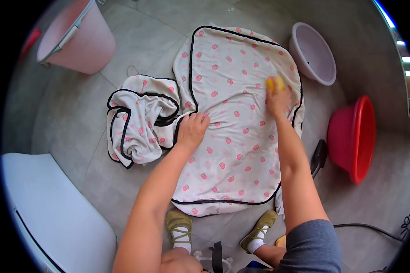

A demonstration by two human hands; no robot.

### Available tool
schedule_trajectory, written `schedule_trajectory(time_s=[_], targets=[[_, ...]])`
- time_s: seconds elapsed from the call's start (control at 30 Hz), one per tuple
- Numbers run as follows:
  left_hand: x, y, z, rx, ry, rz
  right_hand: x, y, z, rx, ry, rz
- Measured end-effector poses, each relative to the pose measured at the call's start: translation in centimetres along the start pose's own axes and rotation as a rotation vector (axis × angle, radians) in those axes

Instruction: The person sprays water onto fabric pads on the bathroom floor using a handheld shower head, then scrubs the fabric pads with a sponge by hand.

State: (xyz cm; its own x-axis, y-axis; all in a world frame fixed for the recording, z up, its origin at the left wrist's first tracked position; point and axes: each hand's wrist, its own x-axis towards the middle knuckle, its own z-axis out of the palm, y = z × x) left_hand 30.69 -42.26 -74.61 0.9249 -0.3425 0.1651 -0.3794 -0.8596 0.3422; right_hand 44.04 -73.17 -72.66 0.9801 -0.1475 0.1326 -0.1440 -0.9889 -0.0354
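Observation:
Spread on the floor before me is a white fabric cover with pink strawberry-like prints and black piping. Its left part lies bunched in a crumpled heap. My left hand grips the fabric at the inner corner, between the heap and the flat part, and creases run out from its fingers. Against the upper right of the cover, my right hand is closed on a small yellow block. Motion blurs the block, so I cannot tell whether it is a sponge or a soap bar.
A pink bucket stands at the upper left. At the right are a pale lilac basin, a red basin tipped on its side, and a black cable. A white box-like object occupies the lower left.

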Motion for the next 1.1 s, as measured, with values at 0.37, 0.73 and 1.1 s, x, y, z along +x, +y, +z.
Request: schedule_trajectory(time_s=[0.37,0.73,1.1], targets=[[-8.9,4.0,-1.1,-0.143,0.060,0.324,-20.2,5.6,-4.6,0.055,-0.077,-0.274],[-10.2,3.7,0.1,-0.203,0.031,0.427,-4.9,-19.9,1.4,0.396,-0.053,-1.195],[-10.4,4.0,0.4,-0.233,0.075,0.401,-8.5,-21.2,-0.1,0.368,-0.061,-0.868]])
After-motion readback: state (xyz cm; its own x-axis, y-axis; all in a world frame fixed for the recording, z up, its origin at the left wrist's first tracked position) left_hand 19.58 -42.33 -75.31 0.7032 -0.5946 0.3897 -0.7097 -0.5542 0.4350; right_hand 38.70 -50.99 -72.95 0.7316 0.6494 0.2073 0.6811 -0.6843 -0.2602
